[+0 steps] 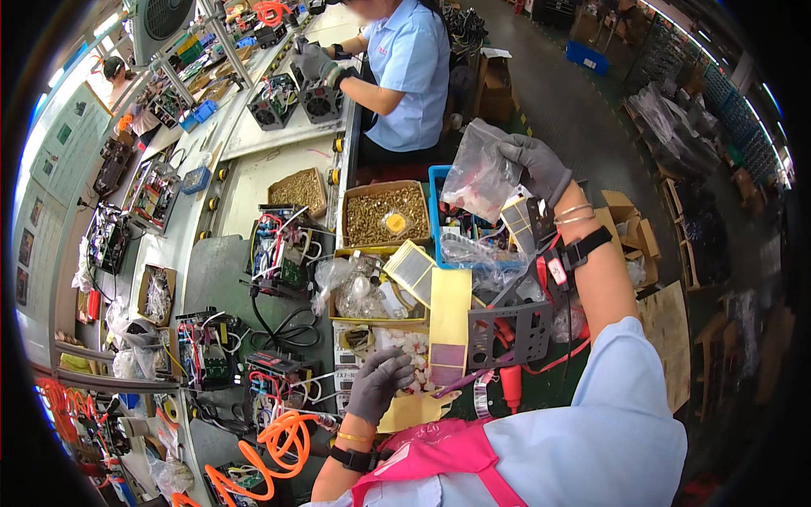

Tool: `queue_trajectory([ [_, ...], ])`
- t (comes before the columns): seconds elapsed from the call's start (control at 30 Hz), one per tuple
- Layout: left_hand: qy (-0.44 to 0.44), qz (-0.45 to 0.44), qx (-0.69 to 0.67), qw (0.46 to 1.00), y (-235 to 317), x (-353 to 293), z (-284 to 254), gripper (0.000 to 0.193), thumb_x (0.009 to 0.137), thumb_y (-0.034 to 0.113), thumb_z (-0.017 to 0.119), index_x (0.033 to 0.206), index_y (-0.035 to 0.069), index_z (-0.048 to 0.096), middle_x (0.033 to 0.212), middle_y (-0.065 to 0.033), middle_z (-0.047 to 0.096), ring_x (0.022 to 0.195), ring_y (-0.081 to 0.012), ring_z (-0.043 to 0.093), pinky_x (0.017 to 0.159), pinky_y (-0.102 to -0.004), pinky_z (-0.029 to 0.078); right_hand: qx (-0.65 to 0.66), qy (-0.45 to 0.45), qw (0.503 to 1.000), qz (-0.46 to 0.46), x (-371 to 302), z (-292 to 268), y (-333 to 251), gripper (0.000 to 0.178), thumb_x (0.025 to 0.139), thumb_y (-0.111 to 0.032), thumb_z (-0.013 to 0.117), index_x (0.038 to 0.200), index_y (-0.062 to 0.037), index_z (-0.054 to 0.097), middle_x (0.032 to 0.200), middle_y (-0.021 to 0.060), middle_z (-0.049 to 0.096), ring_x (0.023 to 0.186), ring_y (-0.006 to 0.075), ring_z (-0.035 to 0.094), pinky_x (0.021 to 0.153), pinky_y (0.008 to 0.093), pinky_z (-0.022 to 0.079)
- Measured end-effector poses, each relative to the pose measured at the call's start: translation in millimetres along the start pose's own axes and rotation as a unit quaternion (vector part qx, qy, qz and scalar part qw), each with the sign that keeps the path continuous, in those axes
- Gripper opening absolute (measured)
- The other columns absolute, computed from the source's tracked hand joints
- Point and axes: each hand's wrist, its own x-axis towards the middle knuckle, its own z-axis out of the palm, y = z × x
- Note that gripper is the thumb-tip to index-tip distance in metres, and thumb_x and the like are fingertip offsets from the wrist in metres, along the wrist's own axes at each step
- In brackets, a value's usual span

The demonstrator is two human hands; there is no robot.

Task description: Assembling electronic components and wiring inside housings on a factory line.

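My right hand (538, 165), in a grey glove, is raised at the right and pinches the edge of a clear plastic bag (481, 173). The bag hangs over a blue bin (437, 220) and has something small and reddish at its bottom. My left hand (380, 384), also gloved, hovers low beside a box of small white and pink pieces (411, 351). Its fingers are loosely bent, with nothing visible in them. Right of it lie a yellow sheet (450, 308) and a dark perforated metal bracket (509, 332).
Boxes of small brass-coloured parts (384, 207) stand ahead, with a carton of plastic bags (359, 296) nearer. Wired circuit assemblies (283, 249) line the left bench. An orange coiled hose (283, 444) crosses the lower left. A co-worker (410, 76) handles fan units (319, 101) at the far bench.
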Motion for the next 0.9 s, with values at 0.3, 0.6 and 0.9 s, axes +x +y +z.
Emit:
queue_trajectory([
  [0.3, 0.044, 0.021, 0.018, 0.999, -7, -21, -6, 0.034, 0.09, 0.009, 0.057, 0.121, -0.001, 0.048, 0.111, -0.0202, 0.061, 0.096, -0.0299, 0.063, 0.083, -0.04, 0.052, -0.712, 0.096, 0.695, -0.022, -21, 20, 70, 0.037, 0.075, -0.017, 0.069, 0.11, -0.0094, 0.061, 0.101, 0.0117, 0.064, 0.094, 0.0283, 0.061, 0.083, 0.0364, 0.049],
  [0.6, 0.121, 0.055, 0.006, 0.991, -9, -71, -13, 0.036, 0.09, 0.011, 0.057, 0.122, -0.001, 0.047, 0.108, -0.0162, 0.061, 0.093, -0.0234, 0.062, 0.079, -0.0335, 0.052, -0.804, -0.106, 0.584, -0.029, -68, 51, 163, 0.045, 0.073, -0.017, 0.065, 0.116, -0.0063, 0.057, 0.112, 0.0137, 0.06, 0.107, 0.0339, 0.055, 0.094, 0.0402, 0.043],
  [0.9, 0.195, 0.069, 0.2, 0.958, -49, -207, -28, 0.036, 0.093, 0.018, 0.058, 0.123, 0.002, 0.049, 0.11, -0.0071, 0.061, 0.098, -0.0116, 0.057, 0.082, -0.0263, 0.049, -0.411, -0.118, 0.886, -0.179, -121, 171, 106, 0.024, 0.084, -0.007, 0.06, 0.106, -0.0008, 0.062, 0.1, 0.0079, 0.064, 0.091, 0.0163, 0.06, 0.082, 0.0304, 0.047],
])
